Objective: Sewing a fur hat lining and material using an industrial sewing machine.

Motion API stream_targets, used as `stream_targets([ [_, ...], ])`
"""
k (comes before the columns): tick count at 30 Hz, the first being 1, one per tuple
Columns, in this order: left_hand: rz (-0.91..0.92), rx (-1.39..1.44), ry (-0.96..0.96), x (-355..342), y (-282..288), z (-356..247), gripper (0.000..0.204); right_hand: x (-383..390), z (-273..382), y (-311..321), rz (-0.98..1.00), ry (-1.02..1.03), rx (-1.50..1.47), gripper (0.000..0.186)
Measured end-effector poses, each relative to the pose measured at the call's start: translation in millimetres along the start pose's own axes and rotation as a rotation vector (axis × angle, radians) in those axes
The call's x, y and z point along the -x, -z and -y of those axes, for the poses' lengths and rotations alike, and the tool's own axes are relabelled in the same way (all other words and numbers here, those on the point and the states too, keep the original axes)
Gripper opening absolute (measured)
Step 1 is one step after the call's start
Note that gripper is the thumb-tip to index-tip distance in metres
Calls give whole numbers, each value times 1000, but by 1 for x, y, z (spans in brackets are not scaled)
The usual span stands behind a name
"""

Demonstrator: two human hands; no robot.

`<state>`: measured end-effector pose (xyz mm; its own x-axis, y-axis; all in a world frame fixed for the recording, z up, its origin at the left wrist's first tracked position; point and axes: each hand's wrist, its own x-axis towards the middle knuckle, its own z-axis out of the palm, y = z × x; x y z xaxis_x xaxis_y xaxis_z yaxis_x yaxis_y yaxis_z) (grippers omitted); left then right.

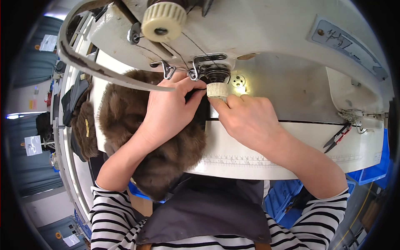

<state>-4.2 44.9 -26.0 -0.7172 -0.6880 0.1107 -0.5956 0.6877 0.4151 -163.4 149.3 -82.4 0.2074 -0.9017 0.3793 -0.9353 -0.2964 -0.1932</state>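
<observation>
We see the thick, dark brown fur piece left of centre in the frame, bunched on the white, smooth tabletop and hanging over its front edge toward the lower middle. The bare left hand lies over the upper part of the fur, its thumb and forefinger bent toward each other so that their tips nearly meet just left of the cream, ribbed, round lower knob. A dark edge of material shows beside those tips, but we cannot tell whether they pinch it. The bare right hand, right of centre, is partly curled, with its forefinger reaching to just below the same knob; some of its fingertips are hidden, so we cannot tell whether it has hold of anything.

Across the top of the frame we see the off-white, curved metal sewing machine, with a larger cream, ribbed knob at upper left of centre and dark threads running down. Behind the right hand is the grey, shiny metal bed plate. At right, small thread snips with black blades and red handles lie on the tabletop, above the printed, pale measuring scale. Blue plastic bins stand at lower right.
</observation>
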Motion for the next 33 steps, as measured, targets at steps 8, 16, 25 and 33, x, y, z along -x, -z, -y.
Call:
stream_targets([
  [8, 3, -161, -83, 4, 1, 7, 14, 0, 1, 1, -24, -6, -28, 41],
  [16, -98, -142, -169, 5, -2, 2, 15, 0, 5, 2, -25, 18, 41, 41],
  [25, -76, 33, -86, -4, -10, 0, 14, -1, -2, 3, -67, 16, 138, 32],
  [33, 32, -36, 75, -12, -8, 6, 16, -4, -8, -3, -99, 8, 90, 22],
])
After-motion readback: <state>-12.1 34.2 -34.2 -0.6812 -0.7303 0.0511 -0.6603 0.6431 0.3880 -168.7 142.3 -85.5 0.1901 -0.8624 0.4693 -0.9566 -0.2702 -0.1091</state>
